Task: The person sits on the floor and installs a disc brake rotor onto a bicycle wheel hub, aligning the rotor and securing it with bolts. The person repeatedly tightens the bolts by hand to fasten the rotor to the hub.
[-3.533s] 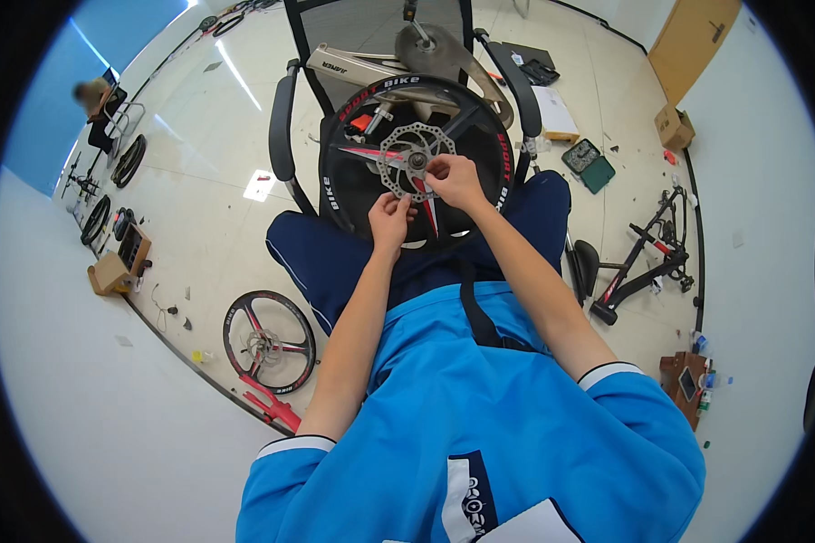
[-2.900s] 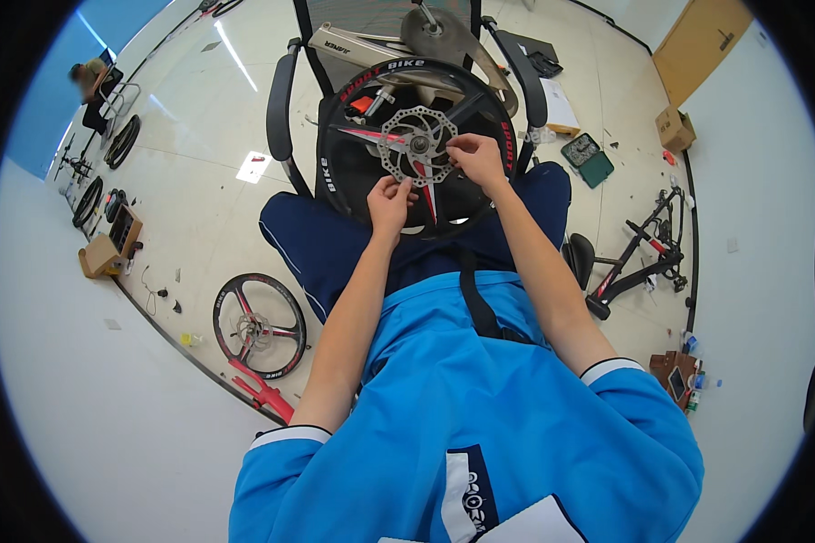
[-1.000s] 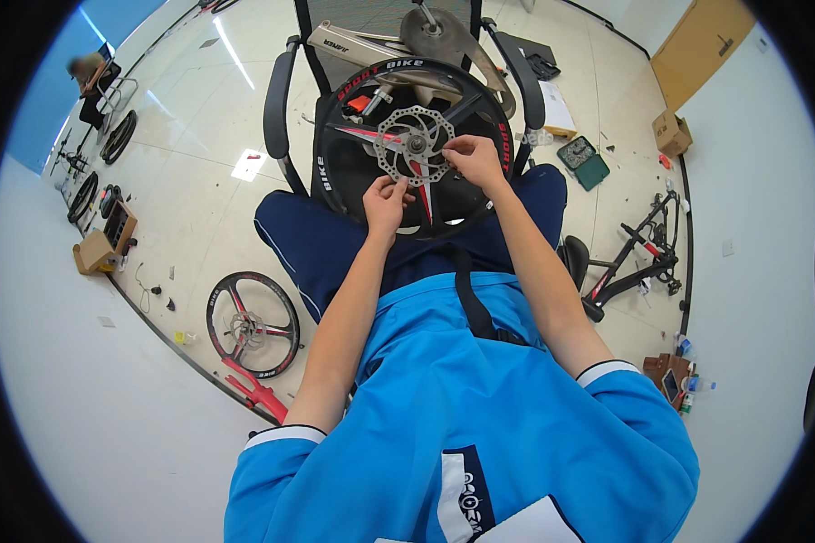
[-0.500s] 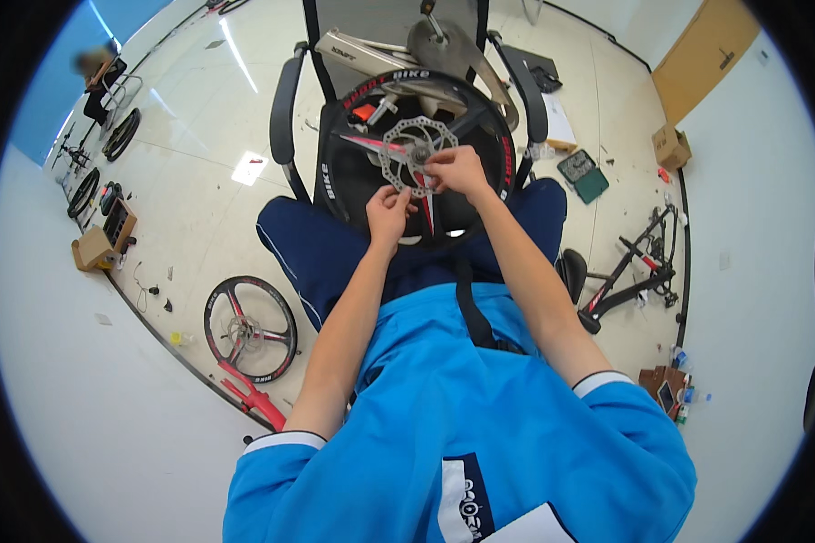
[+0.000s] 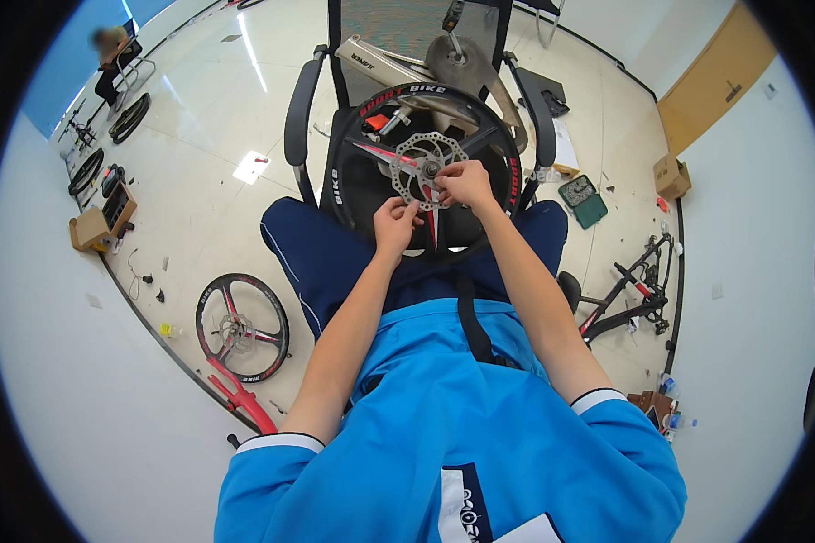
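A black bicycle wheel (image 5: 492, 142) with red-and-silver spokes leans on the seat of an office chair, close to my knees. A silver brake disc (image 5: 407, 154) with a wavy, perforated rim lies over its hub. My left hand (image 5: 395, 228) pinches the disc's lower edge between thumb and fingers. Beside the hub axle (image 5: 431, 169), my right hand (image 5: 466, 185) has its fingertips pressed together. Whatever small part they may hold is hidden.
Behind the wheel, the chair (image 5: 303, 118) carries a silver frame part (image 5: 376, 63) and a crank. Another wheel (image 5: 281, 312) and a red fork (image 5: 244, 395) lie at left. At right are a green case (image 5: 591, 211) and a black bicycle frame (image 5: 620, 303). Far left, a person sits.
The whole view has shifted slightly, so the chair and wheel appear lower and further right. Both hands remain at the disc, with the right fingers still beside the axle.
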A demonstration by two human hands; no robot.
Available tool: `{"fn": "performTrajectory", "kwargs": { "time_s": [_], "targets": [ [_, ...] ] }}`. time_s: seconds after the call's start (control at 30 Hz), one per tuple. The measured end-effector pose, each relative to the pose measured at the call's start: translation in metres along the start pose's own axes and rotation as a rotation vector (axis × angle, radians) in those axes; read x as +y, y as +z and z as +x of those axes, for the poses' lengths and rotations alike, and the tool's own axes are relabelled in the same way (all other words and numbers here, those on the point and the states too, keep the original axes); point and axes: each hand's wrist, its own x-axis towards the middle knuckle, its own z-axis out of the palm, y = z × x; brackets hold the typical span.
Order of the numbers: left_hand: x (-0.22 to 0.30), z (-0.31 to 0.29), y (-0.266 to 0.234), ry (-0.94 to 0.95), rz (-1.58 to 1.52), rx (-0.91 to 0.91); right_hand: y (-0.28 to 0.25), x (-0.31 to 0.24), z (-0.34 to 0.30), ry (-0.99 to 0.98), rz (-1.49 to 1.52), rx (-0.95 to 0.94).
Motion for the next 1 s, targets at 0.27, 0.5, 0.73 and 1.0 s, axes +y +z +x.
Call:
{"fn": "performTrajectory", "kwargs": {
  "time_s": [0.27, 0.5, 0.73, 1.0],
  "targets": [
    [0.000, 0.002, -0.003, -0.001, 0.031, -0.005, 0.007, 0.018, -0.007, -0.506, -0.364, 0.197],
    [0.001, 0.001, -0.003, 0.003, 0.028, -0.007, 0.006, 0.022, -0.013, -0.737, -0.527, 0.231],
    [-0.002, 0.002, -0.003, 0.007, 0.041, 0.003, 0.001, 0.023, -0.009, -0.826, -0.649, 0.151],
    [-0.002, 0.003, -0.003, 0.014, 0.040, 0.001, -0.001, 0.020, -0.009, -0.807, -0.705, 0.125]
  ]
}}
